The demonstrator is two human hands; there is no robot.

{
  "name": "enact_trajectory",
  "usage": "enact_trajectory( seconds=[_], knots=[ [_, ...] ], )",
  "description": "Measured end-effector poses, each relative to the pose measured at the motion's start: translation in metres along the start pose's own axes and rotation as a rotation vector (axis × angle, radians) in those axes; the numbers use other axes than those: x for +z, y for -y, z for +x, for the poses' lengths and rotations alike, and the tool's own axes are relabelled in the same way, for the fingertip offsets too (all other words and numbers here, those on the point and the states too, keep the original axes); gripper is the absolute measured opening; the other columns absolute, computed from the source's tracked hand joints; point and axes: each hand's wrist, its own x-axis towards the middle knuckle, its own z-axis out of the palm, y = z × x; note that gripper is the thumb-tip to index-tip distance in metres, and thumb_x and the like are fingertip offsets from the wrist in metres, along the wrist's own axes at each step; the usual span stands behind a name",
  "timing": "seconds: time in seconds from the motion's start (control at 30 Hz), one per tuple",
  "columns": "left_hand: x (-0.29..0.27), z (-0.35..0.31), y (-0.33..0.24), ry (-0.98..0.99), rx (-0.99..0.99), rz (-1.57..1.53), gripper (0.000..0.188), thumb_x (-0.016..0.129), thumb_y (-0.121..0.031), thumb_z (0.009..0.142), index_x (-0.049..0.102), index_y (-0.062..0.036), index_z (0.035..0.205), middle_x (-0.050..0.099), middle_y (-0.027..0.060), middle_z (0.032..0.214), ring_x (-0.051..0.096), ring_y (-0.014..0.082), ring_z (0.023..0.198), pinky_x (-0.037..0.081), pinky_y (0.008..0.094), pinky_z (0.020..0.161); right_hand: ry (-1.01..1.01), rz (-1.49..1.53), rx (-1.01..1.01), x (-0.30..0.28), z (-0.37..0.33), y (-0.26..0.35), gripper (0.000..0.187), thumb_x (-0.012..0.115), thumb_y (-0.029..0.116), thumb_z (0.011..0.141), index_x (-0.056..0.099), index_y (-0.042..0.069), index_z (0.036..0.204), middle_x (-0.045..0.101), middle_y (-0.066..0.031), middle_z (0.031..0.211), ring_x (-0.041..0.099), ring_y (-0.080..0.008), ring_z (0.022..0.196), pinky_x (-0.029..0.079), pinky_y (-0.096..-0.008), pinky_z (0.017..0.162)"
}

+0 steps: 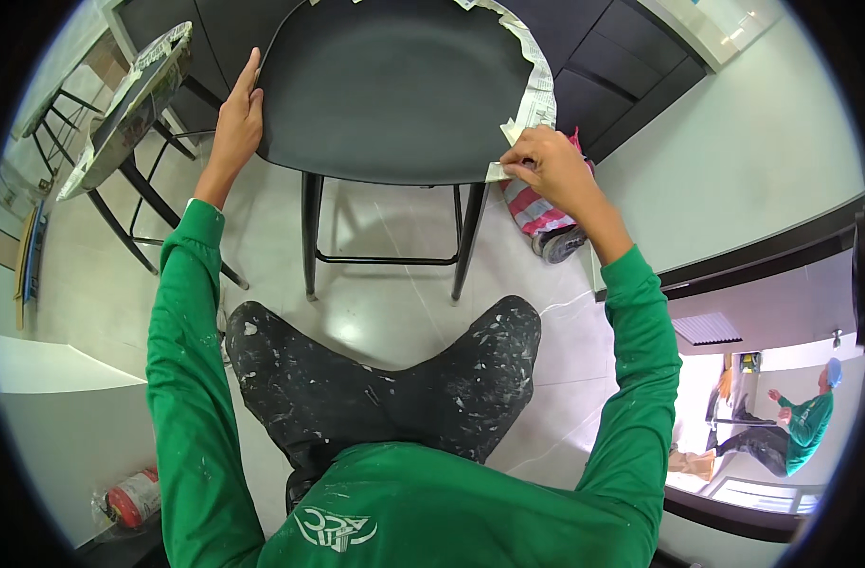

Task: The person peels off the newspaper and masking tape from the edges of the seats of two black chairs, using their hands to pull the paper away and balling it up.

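A black stool (394, 85) with a wide rounded seat and thin black legs stands before my knees. My left hand (238, 125) lies along the seat's left edge, fingers stretched out and holding nothing. At the near right corner my right hand (551, 166) pinches a small piece of pale masking tape (497, 171) against the rim. Strips of newspaper (538, 90) run along the seat's right and far edge, tucked against it. The left edge and the near edge show bare black surface.
Another stool (129, 123), its seat edged with newspaper, stands at the left. Behind the right hand lie a red and white striped bag (536, 210) and a dark shoe (563, 244). Dark cabinets (631, 57) stand behind. A mirror (773, 407) hangs at right; a red extinguisher (134, 497) is lower left.
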Motion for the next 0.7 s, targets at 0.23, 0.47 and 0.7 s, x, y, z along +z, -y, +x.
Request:
enact_trajectory(
  seconds=[0.23, 0.47, 0.7],
  knots=[
    [0.009, -0.007, -0.006, -0.05, 0.029, 0.06, 0.056, 0.044, -0.001, 0.11, 0.039, -0.0106, 0.166, 0.051, 0.0198, 0.16, 0.051, 0.0341, 0.144, 0.039, 0.0385, 0.121, 0.119, -0.113, -0.008, -0.01, 0.005, 0.018, 0.011, 0.075, 0.009, 0.089, 0.069, 0.003, 0.094, 0.069, -0.0111, 0.096, 0.065, -0.0331, 0.094, 0.053, -0.0434, 0.085],
    [0.017, -0.008, -0.01, -0.15, 0.065, 0.13, 0.057, 0.046, -0.002, 0.108, 0.043, -0.0138, 0.164, 0.073, 0.0239, 0.117, 0.069, 0.0327, 0.087, 0.052, 0.0354, 0.1, -0.134, -0.051, -0.033, 0.012, -0.059, 0.03, 0.017, 0.074, 0.001, 0.09, 0.064, 0.002, 0.103, 0.072, -0.0121, 0.108, 0.068, -0.0334, 0.102, 0.056, -0.043, 0.086],
    [0.024, -0.005, -0.001, -0.215, 0.262, 0.258, 0.057, 0.045, -0.001, 0.107, 0.046, -0.0142, 0.162, 0.073, 0.0222, 0.125, 0.07, 0.0281, 0.084, 0.054, 0.035, 0.092, -0.55, -0.002, -0.009, 0.08, -0.075, 0.022, 0.019, 0.077, -0.006, 0.088, 0.068, 0.001, 0.104, 0.076, -0.015, 0.107, 0.072, -0.0342, 0.097, 0.059, -0.0413, 0.084]
  ],
)
